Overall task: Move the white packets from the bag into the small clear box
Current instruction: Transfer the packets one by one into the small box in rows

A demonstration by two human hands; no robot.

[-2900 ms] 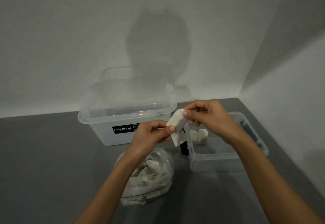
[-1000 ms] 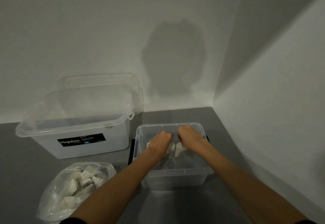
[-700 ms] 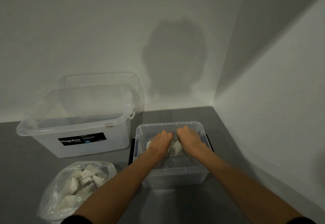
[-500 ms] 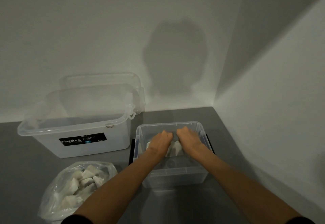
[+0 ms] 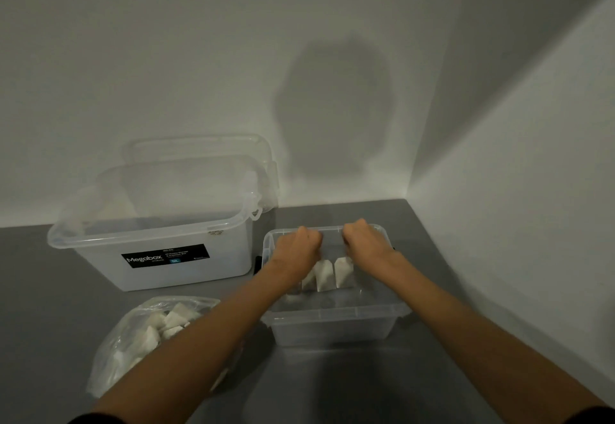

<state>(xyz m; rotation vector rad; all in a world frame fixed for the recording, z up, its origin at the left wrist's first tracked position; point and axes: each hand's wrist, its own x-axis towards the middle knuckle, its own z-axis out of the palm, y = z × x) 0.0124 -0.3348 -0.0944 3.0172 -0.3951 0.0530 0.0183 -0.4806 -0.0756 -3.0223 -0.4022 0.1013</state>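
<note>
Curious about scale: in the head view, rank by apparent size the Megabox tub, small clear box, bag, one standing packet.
1. Megabox tub
2. small clear box and bag: alike; bag nearer, partly hidden
3. packet

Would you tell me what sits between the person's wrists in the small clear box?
Head view: white packets stand side by side between the left hand and right hand, inside the small clear box.
</note>
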